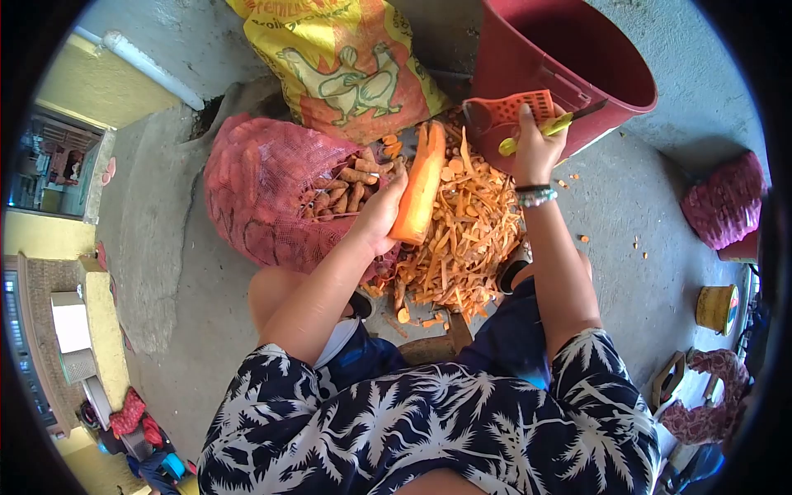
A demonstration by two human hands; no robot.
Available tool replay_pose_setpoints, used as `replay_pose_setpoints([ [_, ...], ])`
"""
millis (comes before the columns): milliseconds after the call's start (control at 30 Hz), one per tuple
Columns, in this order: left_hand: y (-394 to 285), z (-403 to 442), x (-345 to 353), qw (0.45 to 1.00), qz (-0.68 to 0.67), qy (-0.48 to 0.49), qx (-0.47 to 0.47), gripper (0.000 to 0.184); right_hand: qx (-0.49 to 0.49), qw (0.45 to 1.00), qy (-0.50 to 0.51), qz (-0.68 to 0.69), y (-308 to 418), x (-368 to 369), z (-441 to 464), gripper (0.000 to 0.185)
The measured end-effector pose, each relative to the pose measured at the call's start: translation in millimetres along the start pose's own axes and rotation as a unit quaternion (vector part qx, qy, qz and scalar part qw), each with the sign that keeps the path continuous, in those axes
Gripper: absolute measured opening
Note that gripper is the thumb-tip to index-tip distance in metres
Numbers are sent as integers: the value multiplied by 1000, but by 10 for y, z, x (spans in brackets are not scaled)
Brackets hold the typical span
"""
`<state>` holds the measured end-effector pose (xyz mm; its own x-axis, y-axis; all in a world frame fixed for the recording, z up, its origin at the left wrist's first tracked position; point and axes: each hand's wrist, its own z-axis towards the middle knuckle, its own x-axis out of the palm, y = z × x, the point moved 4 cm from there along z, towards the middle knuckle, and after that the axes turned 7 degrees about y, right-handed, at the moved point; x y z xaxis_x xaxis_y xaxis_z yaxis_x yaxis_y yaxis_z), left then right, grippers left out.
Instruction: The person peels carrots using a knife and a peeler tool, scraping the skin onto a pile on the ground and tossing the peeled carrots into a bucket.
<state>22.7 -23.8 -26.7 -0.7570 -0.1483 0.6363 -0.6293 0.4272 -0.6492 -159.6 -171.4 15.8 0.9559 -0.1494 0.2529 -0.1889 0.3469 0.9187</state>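
Note:
My left hand is wrapped round a large peeled carrot, which stands tilted over a heap of orange peelings. My right hand is raised in front of the red bin, closed on a knife with a yellow-green handle and a dark blade pointing right. By its thumb is an orange plastic piece with rows of holes; whether the hand grips this too I cannot tell. Left of the carrot, a red mesh sack lies open, showing several unpeeled carrots.
A yellow and red printed sack leans against the wall behind the peelings. The tall red bin stands at the back right. A purple mesh sack and a yellow bucket are at far right. Carrot scraps dot the concrete floor.

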Motion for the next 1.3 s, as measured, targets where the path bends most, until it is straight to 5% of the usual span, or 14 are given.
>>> replay_pose_setpoints([
  [100, 2, 110, -155, 1000, -6, 0, 17, 39, 87, 960, 264, 44, 242, 257, -404, 26],
  [167, -12, 107, -146, 999, -31, 0, 15, 38, 148, 927, 344, -25, 203, 367, -636, 28],
  [200, 9, 132, -185, 1000, -23, 19, 7, 38, 178, 938, 288, 69, 189, 387, -622, 29],
  [300, -9, 104, -117, 1000, 9, 8, 1, 41, -95, 989, 102, -58, 89, 217, -323, 26],
  [400, -36, 65, -108, 1000, -18, -1, 4, 43, -12, 998, -34, 47, 79, -76, 10, 24],
  [633, -119, 169, -148, 991, -97, -34, 81, 43, 222, 959, 144, 101, 121, 226, -804, 24],
  [800, -55, 180, -112, 989, -89, -56, 107, 47, 220, 956, 159, 112, 49, 304, -872, 23],
  [967, 51, 41, 77, 994, -39, 101, -8, 49, 108, 993, 46, 2, -362, 7, -89, 22],
  [1100, -102, 17, 28, 991, -98, 31, 88, 49, 109, 982, 32, 151, -139, -33, -107, 27],
  [1167, -90, 115, -144, 989, -114, 8, 96, 45, 165, 959, 225, 39, 73, 183, -411, 31],
  [1300, -42, 136, -75, 986, -139, 24, 92, 39, 185, 934, 299, 69, 166, 343, -796, 27],
])
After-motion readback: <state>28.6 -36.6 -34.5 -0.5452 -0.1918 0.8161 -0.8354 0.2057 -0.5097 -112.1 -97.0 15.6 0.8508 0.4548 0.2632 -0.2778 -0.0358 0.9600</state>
